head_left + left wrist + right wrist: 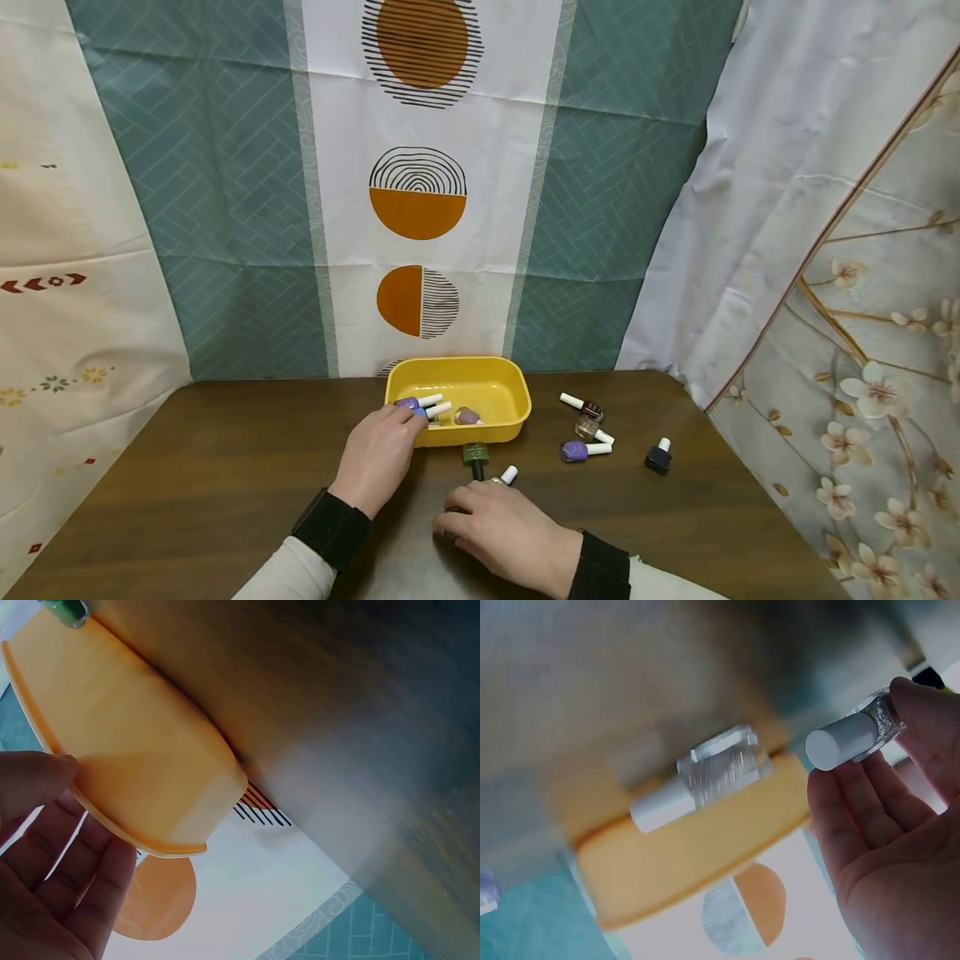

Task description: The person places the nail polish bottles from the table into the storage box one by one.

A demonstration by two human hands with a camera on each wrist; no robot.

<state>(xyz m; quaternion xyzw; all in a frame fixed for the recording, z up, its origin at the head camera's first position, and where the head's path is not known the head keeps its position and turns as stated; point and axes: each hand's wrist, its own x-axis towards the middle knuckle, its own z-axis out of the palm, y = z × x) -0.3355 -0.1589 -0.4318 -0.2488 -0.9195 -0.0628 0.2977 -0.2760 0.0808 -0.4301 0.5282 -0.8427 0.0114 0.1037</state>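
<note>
My left hand (381, 457) grips the front-left rim of the yellow tray (517, 408), its thumb against the outer wall in the left wrist view. Inside the tray lie a purple nail polish bottle (407, 403), a blue one (419, 412) beside my fingers, and a mauve one (467, 415). My right hand (517, 533) is low over the table and pinches a glittery nail polish bottle (885, 720) with a white cap, hidden in the head view. Just beyond it lies another clear glitter bottle (724, 769). A green nail polish bottle (476, 454) with a black cap lies against the tray's front.
Right of the tray on the brown table (225, 467) lie a dark brown polish bottle (592, 411), a beige glitter one (587, 428) and a purple one (574, 451). A black bottle (657, 460) stands farther right. Patterned curtains (240, 208) hang behind the table.
</note>
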